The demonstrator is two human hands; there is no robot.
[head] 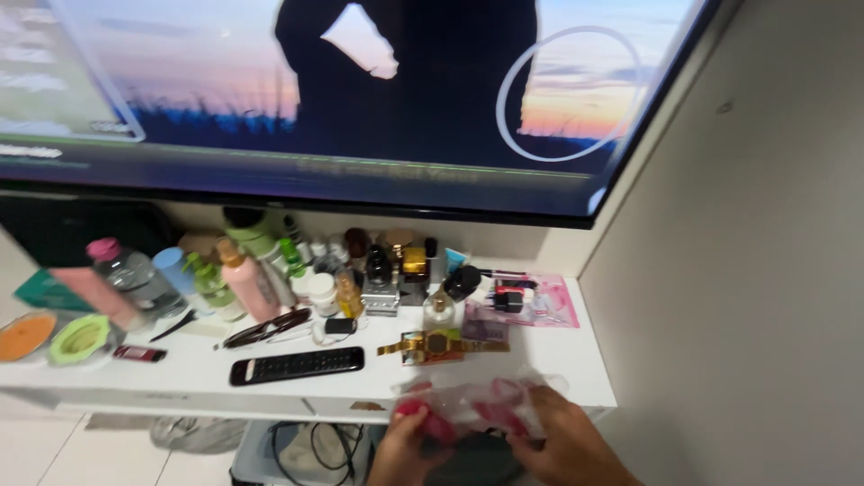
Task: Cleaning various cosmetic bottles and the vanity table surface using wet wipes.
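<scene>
Clear plastic bag (490, 405) with pink bits sits at the desk (576, 360) front edge, lower centre. Left hand (405, 450) and right hand (567, 441) both pinch it. Wall close on right; bare strip beside the remote (297, 365).

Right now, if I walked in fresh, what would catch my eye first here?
Probably the big screen across the top, showing a dark silhouette against a sunset. Below it, a white shelf crowded with bottles, plus a black remote and gold watch near its front. At the bottom edge, the left hand and right hand hold a clear bag with pink things inside.
</scene>
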